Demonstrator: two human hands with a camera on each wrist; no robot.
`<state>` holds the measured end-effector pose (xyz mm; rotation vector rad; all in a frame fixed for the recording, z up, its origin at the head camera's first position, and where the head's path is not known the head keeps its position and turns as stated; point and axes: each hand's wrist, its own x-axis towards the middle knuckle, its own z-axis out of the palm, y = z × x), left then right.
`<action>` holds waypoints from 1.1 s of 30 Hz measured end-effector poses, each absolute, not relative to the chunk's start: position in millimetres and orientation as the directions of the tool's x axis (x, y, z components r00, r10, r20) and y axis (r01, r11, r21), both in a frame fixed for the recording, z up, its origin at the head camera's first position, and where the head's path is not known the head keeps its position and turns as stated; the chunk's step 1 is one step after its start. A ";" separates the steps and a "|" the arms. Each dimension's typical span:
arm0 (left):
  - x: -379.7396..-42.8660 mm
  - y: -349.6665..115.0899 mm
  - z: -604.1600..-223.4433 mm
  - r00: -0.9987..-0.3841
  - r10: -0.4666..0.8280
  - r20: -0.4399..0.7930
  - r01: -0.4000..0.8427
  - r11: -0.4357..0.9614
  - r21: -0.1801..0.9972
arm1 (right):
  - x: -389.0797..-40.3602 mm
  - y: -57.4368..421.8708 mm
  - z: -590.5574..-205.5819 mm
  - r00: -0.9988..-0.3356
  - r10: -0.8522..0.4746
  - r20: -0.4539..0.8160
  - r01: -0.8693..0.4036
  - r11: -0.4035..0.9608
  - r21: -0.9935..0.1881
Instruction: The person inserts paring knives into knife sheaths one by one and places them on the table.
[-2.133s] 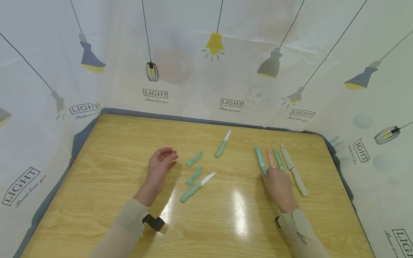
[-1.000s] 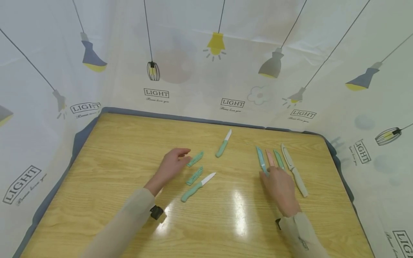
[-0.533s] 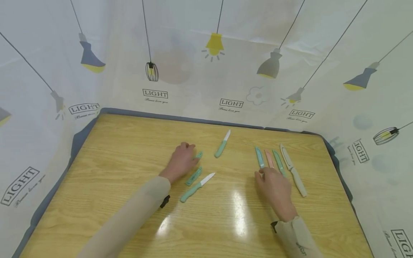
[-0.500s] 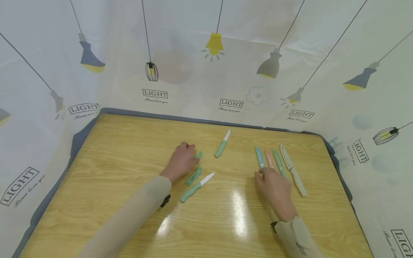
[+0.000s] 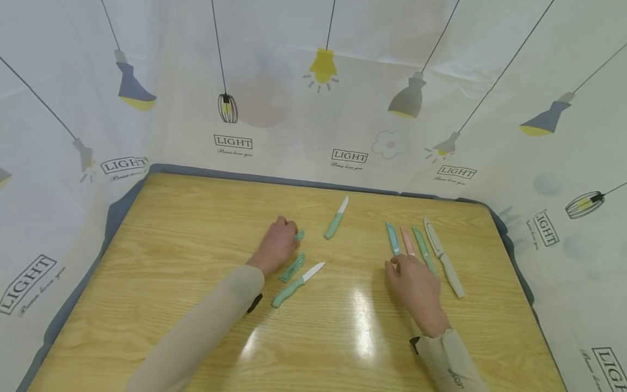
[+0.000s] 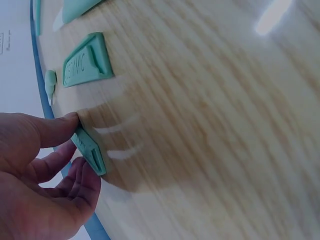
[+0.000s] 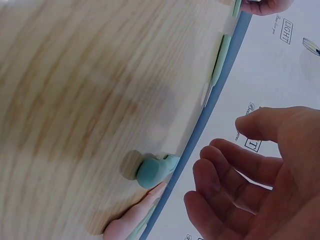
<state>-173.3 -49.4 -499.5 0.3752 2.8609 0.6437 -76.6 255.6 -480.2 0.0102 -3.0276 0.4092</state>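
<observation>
My left hand (image 5: pixel 276 248) pinches a green knife sheath (image 6: pixel 92 154) between thumb and fingers; in the head view the hand covers most of it. A second green sheath (image 5: pixel 293 268) lies just nearer on the table. Beside that sheath is a green-handled paring knife (image 5: pixel 288 293) with a bare white blade. Another such knife (image 5: pixel 334 224) lies farther back. My right hand (image 5: pixel 416 283) holds nothing, its fingers loosely bent, over the handle ends of a blue knife (image 5: pixel 393 238), a pink knife (image 5: pixel 407 240) and a green knife (image 5: pixel 423 247), all sheathed.
A larger cream-handled knife (image 5: pixel 450 275) lies at the right end of the row. The wooden table (image 5: pixel 196 218) has a blue-grey border (image 5: pixel 274 179) along its back. A printed cloth (image 5: pixel 294 120) rises behind it and on both sides.
My left hand has moved right to the farther green sheath and taken hold of it. My right hand has drawn slightly back from the blue knife.
</observation>
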 end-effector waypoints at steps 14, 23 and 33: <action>-170.2 -64.4 -487.8 -0.968 0.208 -0.137 0.094 0.815 0.571 | -80.9 248.7 -475.8 -1.000 -0.004 0.021 -0.010 0.952 -0.307; -163.4 -82.9 -478.2 -0.982 0.145 -0.121 0.010 0.681 0.732 | -101.9 235.6 -469.5 -0.995 -0.058 0.077 -0.079 0.948 -0.308; -150.0 -107.0 -478.2 -0.990 0.031 -0.140 -0.114 0.419 0.901 | -121.8 216.3 -462.7 -0.997 -0.081 0.018 -0.082 0.940 -0.332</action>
